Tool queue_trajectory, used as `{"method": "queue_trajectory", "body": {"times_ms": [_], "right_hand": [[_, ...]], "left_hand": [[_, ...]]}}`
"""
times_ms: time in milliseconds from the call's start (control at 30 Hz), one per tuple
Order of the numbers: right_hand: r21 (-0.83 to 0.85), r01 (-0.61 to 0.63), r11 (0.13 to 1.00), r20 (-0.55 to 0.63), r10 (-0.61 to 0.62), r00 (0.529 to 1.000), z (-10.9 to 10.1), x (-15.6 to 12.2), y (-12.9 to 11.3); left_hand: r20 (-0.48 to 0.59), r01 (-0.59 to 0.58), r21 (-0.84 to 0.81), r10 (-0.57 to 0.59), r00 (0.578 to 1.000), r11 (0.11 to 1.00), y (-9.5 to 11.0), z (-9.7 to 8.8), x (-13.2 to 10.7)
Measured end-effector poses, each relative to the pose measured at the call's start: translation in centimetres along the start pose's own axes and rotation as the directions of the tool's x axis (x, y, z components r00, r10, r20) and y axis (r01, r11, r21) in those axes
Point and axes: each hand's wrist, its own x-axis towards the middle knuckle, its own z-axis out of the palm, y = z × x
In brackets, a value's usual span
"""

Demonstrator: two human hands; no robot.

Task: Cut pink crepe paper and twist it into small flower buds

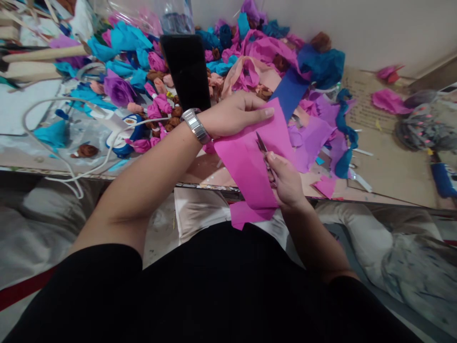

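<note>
A long strip of pink crepe paper (246, 166) hangs over the table's front edge, its lower end folded above my lap. My left hand (235, 113) grips its upper part, thumb on top and fingers behind; a metal watch (196, 126) is on that wrist. In my right hand (285, 180) is a pair of scissors (262, 145), fingers wrapped round the handles. The blades point up and away over the pink paper. Whether they are cutting into it, I cannot tell.
Crumpled paper flowers (121, 88) and scraps cover the table's back. A black phone (187, 71) leans upright beyond my left forearm. A white cable (71, 100) loops at left. Purple scraps (314, 138) lie right of the paper, beside cardboard (378, 152). People sit on both sides.
</note>
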Motion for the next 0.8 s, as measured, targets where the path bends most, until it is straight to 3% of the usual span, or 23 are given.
{"method": "queue_trajectory", "body": {"times_ms": [100, 800], "right_hand": [[-0.007, 0.004, 1.000, -0.004, -0.004, 1.000, 0.1, 0.1, -0.1], [0.024, 0.023, 0.999, 0.025, -0.023, 0.999, 1.0, 0.0, 0.3]], "left_hand": [[0.060, 0.011, 0.079, -0.016, 0.998, 0.997, 0.2, -0.1, 0.0], [0.075, -0.003, 0.119, -0.006, 0.997, 0.993, 0.5, 0.0, 0.1]]}}
